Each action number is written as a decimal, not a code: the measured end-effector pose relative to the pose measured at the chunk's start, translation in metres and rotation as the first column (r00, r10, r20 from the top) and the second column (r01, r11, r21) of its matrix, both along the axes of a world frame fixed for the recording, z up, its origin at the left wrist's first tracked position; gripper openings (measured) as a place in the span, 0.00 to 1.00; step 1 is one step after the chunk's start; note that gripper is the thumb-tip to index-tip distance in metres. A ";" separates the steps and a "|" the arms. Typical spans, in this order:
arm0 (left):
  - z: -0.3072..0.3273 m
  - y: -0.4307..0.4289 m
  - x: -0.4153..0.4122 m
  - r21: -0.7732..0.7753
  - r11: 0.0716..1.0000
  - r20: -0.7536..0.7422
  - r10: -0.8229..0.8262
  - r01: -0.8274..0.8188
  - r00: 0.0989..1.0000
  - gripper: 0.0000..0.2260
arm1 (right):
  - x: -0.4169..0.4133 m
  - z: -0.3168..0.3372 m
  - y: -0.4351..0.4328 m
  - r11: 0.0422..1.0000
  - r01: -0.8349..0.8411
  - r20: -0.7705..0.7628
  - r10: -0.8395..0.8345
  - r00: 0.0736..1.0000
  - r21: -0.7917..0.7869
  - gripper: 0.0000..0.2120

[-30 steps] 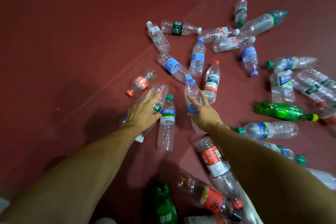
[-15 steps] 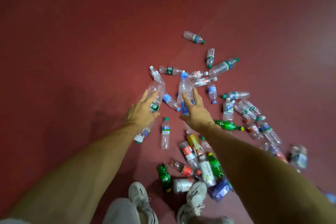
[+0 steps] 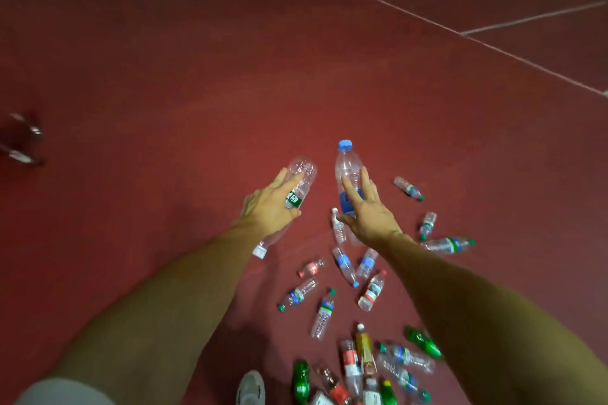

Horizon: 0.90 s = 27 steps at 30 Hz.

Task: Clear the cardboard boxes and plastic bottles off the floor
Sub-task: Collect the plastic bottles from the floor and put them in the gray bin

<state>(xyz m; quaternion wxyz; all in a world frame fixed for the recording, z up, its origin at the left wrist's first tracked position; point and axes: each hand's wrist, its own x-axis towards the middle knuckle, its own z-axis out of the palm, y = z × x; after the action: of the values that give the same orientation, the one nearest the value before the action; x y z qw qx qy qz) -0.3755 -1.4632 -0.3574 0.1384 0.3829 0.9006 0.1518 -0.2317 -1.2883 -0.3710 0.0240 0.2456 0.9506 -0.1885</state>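
My left hand [image 3: 269, 209] grips a clear plastic bottle with a green label and white cap [image 3: 301, 176], held well above the red floor, base pointing away from me. My right hand [image 3: 368, 210] grips a clear bottle with a blue cap and blue label [image 3: 347, 163], cap pointing away. Several more empty plastic bottles lie scattered on the floor below and to the right, among them a green-capped one [image 3: 324, 312], a red-capped one [image 3: 371, 291] and a green bottle [image 3: 422, 342]. No cardboard box is in view.
A white shoe [image 3: 251, 388] shows at the bottom edge beside a dense pile of bottles [image 3: 355, 371]. White lines [image 3: 460, 33] cross the red floor at the upper right. A blurred metal object [image 3: 21, 138] stands at the left edge.
Both hands took hold of a bottle on the floor and lifted it. The view has risen and tilted forward, so the scattered bottles now lie farther below.
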 end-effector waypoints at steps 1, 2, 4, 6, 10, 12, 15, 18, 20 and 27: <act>0.007 -0.017 0.001 0.008 0.999 -0.008 0.045 -0.045 0.999 0.37 | -0.004 0.007 -0.011 0.999 -0.045 0.000 0.045 0.999 0.008 0.39; 0.014 -0.034 0.002 0.017 0.997 -0.022 0.080 -0.079 0.997 0.37 | -0.009 0.014 -0.024 0.996 -0.087 -0.006 0.087 0.996 0.015 0.39; 0.026 -0.073 0.004 0.015 0.991 -0.058 0.134 -0.133 0.989 0.37 | -0.022 0.027 -0.051 0.984 -0.179 -0.029 0.180 0.983 0.023 0.39; 0.038 -0.116 0.005 0.008 0.978 -0.076 0.209 -0.209 0.975 0.38 | -0.038 0.038 -0.084 0.964 -0.264 -0.042 0.264 0.964 0.022 0.39; 0.060 -0.210 0.005 0.016 0.932 -0.114 0.362 -0.363 0.925 0.37 | -0.073 0.057 -0.161 0.905 -0.422 -0.071 0.425 0.902 0.055 0.38; 0.065 -0.262 0.003 0.004 0.909 -0.144 0.412 -0.416 0.900 0.37 | -0.092 0.064 -0.208 0.864 -0.500 -0.075 0.503 0.861 0.062 0.38; 0.069 -0.344 0.001 -0.021 0.851 -0.158 0.515 -0.524 0.843 0.36 | -0.121 0.071 -0.290 0.800 -0.597 -0.056 0.600 0.798 0.065 0.37; 0.069 -0.434 -0.002 -0.035 0.781 -0.176 0.609 -0.623 0.773 0.35 | -0.150 0.074 -0.386 0.719 -0.692 -0.052 0.695 0.717 0.063 0.37; 0.066 -0.502 -0.001 -0.042 0.729 -0.197 0.664 -0.683 0.721 0.34 | -0.168 0.074 -0.455 0.665 -0.745 -0.046 0.747 0.663 0.055 0.37; 0.060 -0.732 0.017 -0.061 0.526 -0.220 0.822 -0.848 0.526 0.33 | -0.203 0.063 -0.694 0.460 -0.887 -0.052 0.887 0.459 0.025 0.38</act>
<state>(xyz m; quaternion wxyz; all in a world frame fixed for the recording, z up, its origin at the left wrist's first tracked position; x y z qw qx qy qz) -0.3589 -2.1952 -0.2975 0.0042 -0.0979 0.9907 0.0946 -0.4347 -1.9820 -0.3081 0.0919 -0.2895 0.9395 -0.1583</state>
